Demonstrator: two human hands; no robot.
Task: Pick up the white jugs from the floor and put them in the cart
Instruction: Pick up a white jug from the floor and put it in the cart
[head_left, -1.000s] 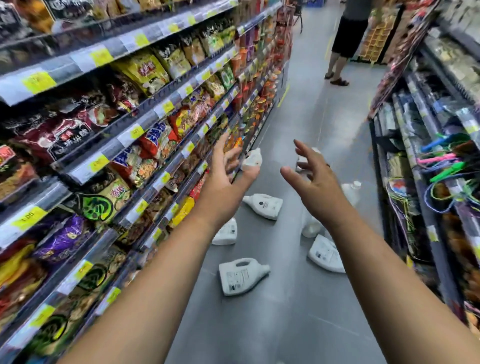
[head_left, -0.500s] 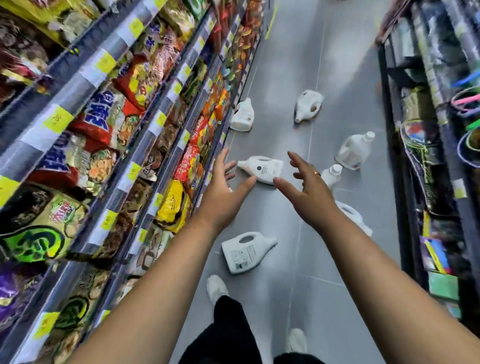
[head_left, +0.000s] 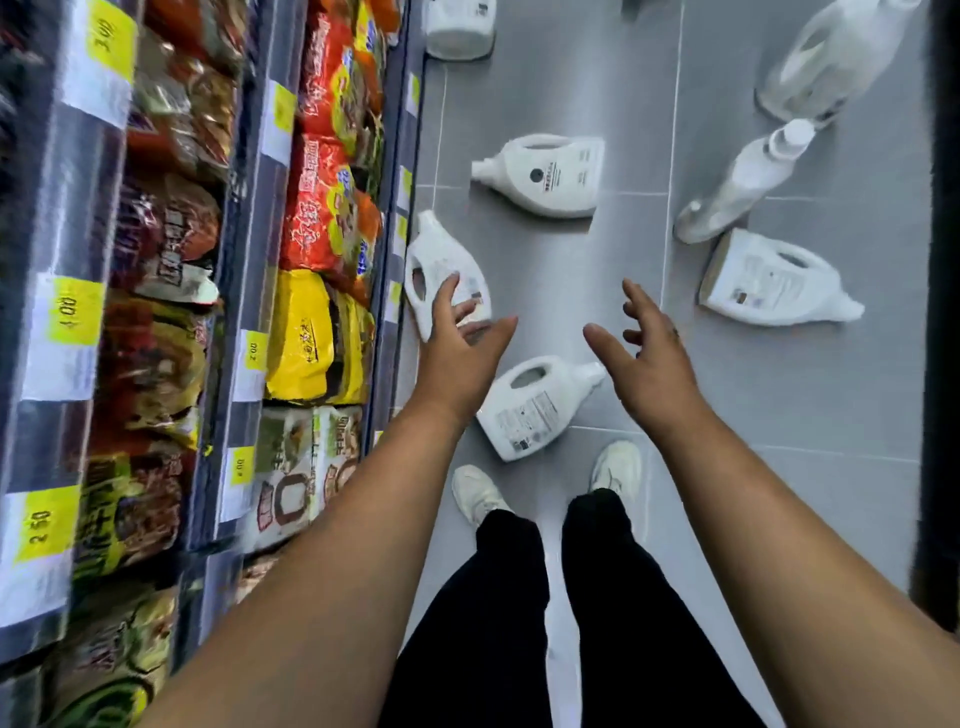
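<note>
White jugs (head_left: 540, 405), seven visible, lie scattered on the floor (head_left: 779, 493) beneath two empty, spread hands (head_left: 462, 358).

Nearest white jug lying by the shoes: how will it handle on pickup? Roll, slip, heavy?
The nearest jug lies flat on its broad labelled side, so it is unlikely to roll. Its moulded handle loop faces up, which probably gives a secure one-hand grip. It looks opaque and capped; if full, likely heavy for its size. Both the left hand and the right hand are open above it.

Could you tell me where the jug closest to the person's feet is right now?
In the head view it lies on its side on the floor, the nearest jug, just ahead of the shoes, below and between the open left hand and right hand.
</note>
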